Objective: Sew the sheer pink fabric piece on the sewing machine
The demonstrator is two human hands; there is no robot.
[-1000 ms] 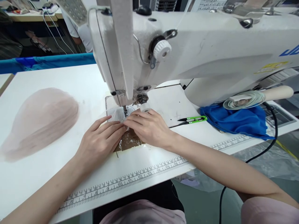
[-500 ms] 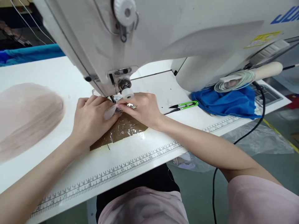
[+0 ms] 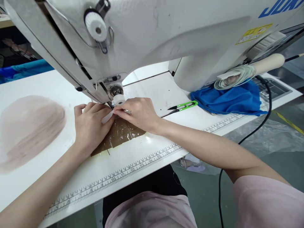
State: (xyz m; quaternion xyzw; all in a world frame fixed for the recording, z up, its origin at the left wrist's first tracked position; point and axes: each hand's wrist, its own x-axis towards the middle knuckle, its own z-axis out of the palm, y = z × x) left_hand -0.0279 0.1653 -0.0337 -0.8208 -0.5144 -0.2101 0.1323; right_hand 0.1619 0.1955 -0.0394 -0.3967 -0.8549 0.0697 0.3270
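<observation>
Both hands meet at the needle area of a white sewing machine (image 3: 142, 38). A small piece of thin whitish fabric (image 3: 108, 117) shows between them. My left hand (image 3: 91, 122) has its fingers bent over the machine bed, with the fabric pinched by the thumb side. My right hand (image 3: 140, 114) pinches the fabric's other end close to the presser foot, which the fingers partly hide. Beneath the hands, a brown patch covered with clear tape (image 3: 121, 134) lies on the table.
Green thread snips (image 3: 184, 106) lie right of my right hand. Behind them sit a blue cloth (image 3: 228, 98) and a coil of pale cord (image 3: 234, 77). Sheer pinkish fabric (image 3: 33, 129) rests at the left. A printed ruler (image 3: 133, 167) runs along the front edge of the white table.
The camera view has shifted and tilted, so the machine head appears further left. Both hands keep their pinch on the fabric near the needle, with only slight movement.
</observation>
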